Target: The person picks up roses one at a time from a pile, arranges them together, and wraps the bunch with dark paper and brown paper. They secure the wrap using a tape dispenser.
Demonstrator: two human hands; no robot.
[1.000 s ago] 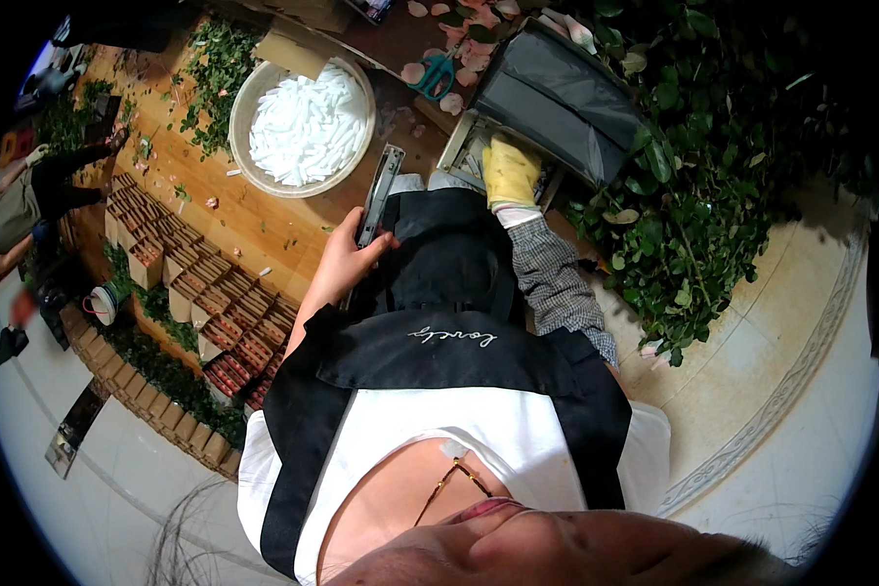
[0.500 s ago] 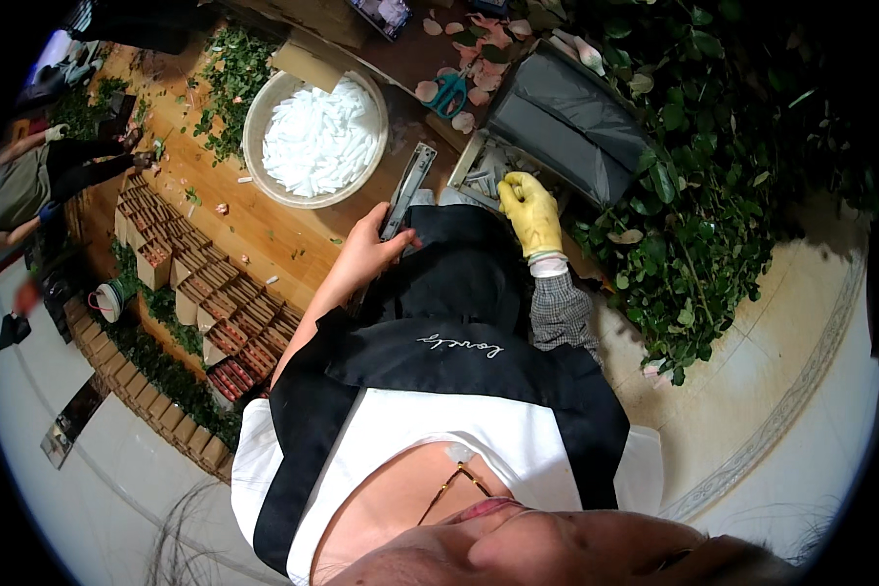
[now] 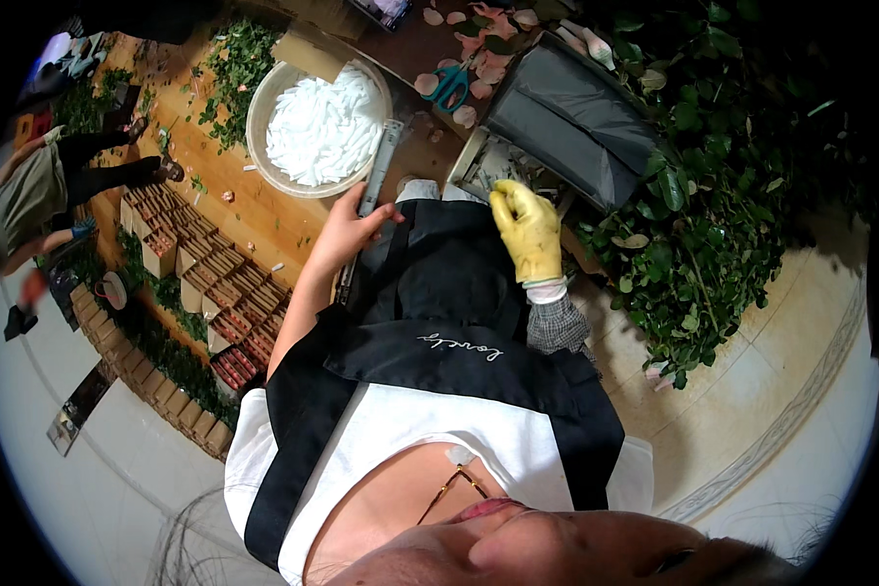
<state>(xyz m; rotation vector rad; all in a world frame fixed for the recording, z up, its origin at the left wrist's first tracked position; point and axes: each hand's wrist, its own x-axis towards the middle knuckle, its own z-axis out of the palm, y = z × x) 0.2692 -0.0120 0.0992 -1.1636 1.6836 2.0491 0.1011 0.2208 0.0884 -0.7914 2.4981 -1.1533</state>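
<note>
My bare left hand (image 3: pixel 347 230) is closed around a long grey metal bar (image 3: pixel 379 161) that runs from my black apron (image 3: pixel 439 293) up toward a white bowl. My right hand (image 3: pixel 527 230), in a yellow glove, hovers over the apron just below a shallow metal tray (image 3: pixel 479 161). Its fingertips are curled together, and whether they pinch anything is too small to tell. A dark grey bag (image 3: pixel 566 117) lies across the tray.
A round bowl (image 3: pixel 264 112) of white pieces sits on the wooden table (image 3: pixel 264 220). Teal scissors (image 3: pixel 449 86) lie among pink petals. Green leafy stems (image 3: pixel 713 195) pile up at right. Rows of small boxes (image 3: pixel 205 283) stand at left, near another person (image 3: pixel 39 195).
My gloved right hand has drawn back from the tray toward my body. My left hand stays on the grey bar and has barely moved.
</note>
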